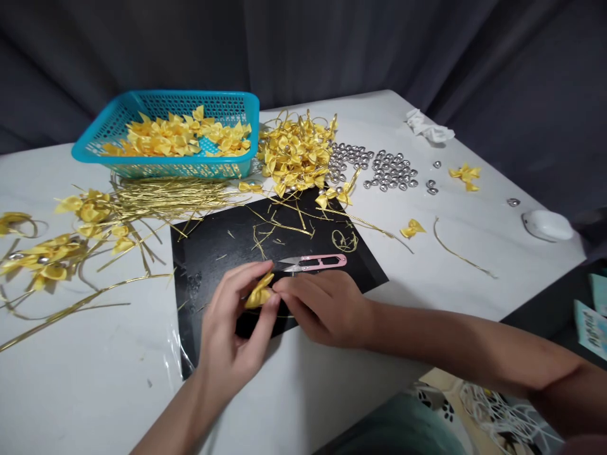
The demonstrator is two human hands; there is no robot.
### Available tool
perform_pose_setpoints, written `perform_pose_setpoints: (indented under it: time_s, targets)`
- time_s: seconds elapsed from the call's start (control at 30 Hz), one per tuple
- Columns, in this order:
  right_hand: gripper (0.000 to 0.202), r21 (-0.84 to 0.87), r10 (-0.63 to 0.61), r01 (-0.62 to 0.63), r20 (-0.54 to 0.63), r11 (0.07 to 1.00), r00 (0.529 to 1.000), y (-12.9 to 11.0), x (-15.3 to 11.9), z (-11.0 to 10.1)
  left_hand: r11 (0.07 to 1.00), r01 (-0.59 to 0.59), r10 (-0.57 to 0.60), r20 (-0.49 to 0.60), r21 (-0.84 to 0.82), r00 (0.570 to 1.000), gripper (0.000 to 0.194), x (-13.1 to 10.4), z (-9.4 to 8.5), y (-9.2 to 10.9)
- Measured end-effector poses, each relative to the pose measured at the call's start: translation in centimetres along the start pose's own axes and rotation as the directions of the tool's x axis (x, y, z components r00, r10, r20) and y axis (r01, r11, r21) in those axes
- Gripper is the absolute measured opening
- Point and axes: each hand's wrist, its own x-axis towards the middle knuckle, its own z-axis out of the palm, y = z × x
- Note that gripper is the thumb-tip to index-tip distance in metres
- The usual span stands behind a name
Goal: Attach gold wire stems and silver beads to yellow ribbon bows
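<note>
Over the black mat [208, 259], my left hand [237, 322] pinches a small yellow ribbon bow [258, 294] between thumb and fingers. Close against the bow's right side, my right hand [329, 306] has its thumb and fingertips pressed together. Whatever those fingertips grip is hidden, though a thin gold strand shows below them. Just beyond my hands lie pink thread snips [327, 260], blades pointing left. Gold cord offcuts [265, 237] are scattered on the mat.
A blue basket [165, 165] of yellow bows stands at the back left, with gold cords [165, 199] before it. Finished-looking bows [296, 155] are heaped beside silver gems [393, 170]. A white tissue [429, 128] and a white case [547, 225] lie right.
</note>
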Motion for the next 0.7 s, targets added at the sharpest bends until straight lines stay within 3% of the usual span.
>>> perform_pose_setpoints:
  time_s: [0.1, 0.3, 0.47, 0.57, 0.7]
  targets:
    - [0.017, -0.033, 0.009, -0.006, 0.081, 0.999, 0.997, 0.5, -0.1, 0.0, 0.999, -0.025, 0.017, 0.17, 0.044, 0.985, 0.043, 0.6, -0.6, -0.2]
    - [0.02, -0.007, 0.091, -0.092, 0.179, 0.996, 0.98, 0.8, -0.3, -0.1, 0.988, -0.043, 0.011, 0.21, 0.148, 0.978, 0.04, 1.2, -0.9, 0.0]
    - [0.021, -0.021, 0.1, -0.098, 0.202, 0.995, 0.974, 0.9, -0.2, -0.2, 0.981, -0.122, 0.081, 0.258, 0.148, 0.963, 0.032, 1.7, -1.4, 0.1]
    - [0.021, -0.019, 0.115, -0.114, 0.196, 0.993, 0.974, 1.0, -0.1, -0.3, 0.998, -0.044, 0.032, 0.23, 0.049, 0.973, 0.025, 1.8, -1.4, 0.0]
    - [0.016, 0.018, 0.2, -0.206, 0.168, 0.978, 0.965, 1.0, 0.2, -0.4, 0.966, 0.192, -0.164, 0.164, -0.173, 0.973, 0.013, 2.0, -0.8, -0.3]
